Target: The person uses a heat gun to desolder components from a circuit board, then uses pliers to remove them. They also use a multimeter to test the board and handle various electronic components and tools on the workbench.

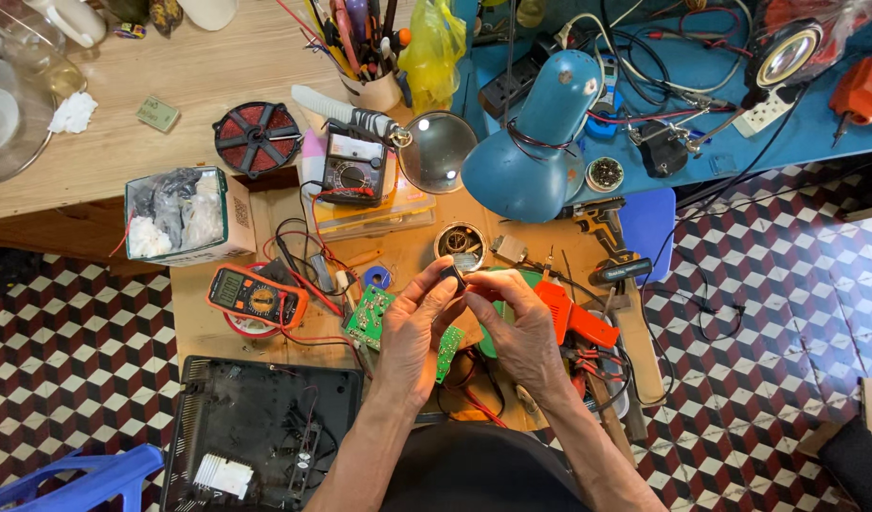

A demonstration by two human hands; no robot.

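My left hand (415, 332) and my right hand (521, 327) meet over the small wooden work table, both pinching a small black component (453, 276) between their fingertips. A green circuit board (368, 317) lies just under and left of my left hand. An orange glue gun (576, 320) rests right beside my right hand. Behind the hands stands an open round tin (461, 245).
An orange multimeter (256, 297) lies at the left. A black open device casing (261, 431) sits at the lower left. A blue desk lamp (538, 142), an analogue meter (354, 173), a magnifier (438, 150), a red wire spool (258, 138) and a box of scraps (178, 213) crowd the back.
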